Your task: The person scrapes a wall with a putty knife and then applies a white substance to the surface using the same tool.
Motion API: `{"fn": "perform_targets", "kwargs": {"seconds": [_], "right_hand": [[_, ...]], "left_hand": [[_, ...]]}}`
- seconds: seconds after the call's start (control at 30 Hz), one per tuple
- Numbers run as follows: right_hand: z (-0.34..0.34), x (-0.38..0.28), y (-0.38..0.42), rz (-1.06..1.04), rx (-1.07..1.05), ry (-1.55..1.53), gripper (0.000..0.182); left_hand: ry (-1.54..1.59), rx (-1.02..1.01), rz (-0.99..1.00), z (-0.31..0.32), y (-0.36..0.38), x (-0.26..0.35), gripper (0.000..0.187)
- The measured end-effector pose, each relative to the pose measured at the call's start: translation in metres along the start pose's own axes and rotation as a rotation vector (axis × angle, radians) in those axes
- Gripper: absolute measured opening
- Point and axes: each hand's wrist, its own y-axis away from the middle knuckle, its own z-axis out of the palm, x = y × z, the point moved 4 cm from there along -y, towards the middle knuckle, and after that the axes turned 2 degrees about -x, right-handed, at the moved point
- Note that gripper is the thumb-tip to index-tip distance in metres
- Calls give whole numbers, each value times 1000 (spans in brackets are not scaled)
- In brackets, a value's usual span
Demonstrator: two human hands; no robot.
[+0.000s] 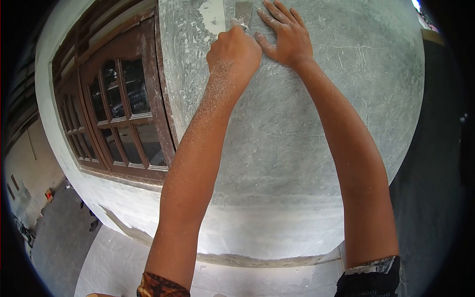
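My left hand [234, 52] is closed round a scraper [243, 12], whose flat grey blade points up along the wall. The handle is hidden inside my fist. Just left of the blade lies a white patch [213, 16] with ragged edges on the grey, scratched wall [282, 148]. My right hand [289, 37] rests flat against the wall to the right of the scraper, fingers spread and holding nothing. White dust speckles both hands and my left forearm.
Left of my arms is a brown wooden window [121, 109] with several glass panes, set in the wall. A pale ledge or floor surface [247, 282] runs below the wall. Grey ground [64, 242] and small objects lie at far left.
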Motion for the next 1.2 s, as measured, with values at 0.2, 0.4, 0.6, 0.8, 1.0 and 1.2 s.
{"fn": "perform_targets", "kwargs": {"seconds": [0.2, 0.4, 0.6, 0.8, 1.0, 1.2], "right_hand": [[0, 1, -1, 5, -9, 6, 69], [-1, 3, -3, -6, 4, 14, 69], [-2, 2, 0, -8, 0, -5, 68], [-2, 1, 0, -6, -6, 19, 69], [-1, 1, -1, 2, -1, 4, 69], [0, 2, -1, -7, -4, 14, 68]], "left_hand": [[15, -61, 8, -8, -16, 10, 46], [1, -4, -17, 0, -3, 4, 45], [12, -81, 20, -11, -9, 7, 45], [-28, -11, 28, -6, -13, 9, 43], [-2, 9, 29, 3, 0, 4, 40], [-10, 40, 54, -4, -17, 9, 41]]}}
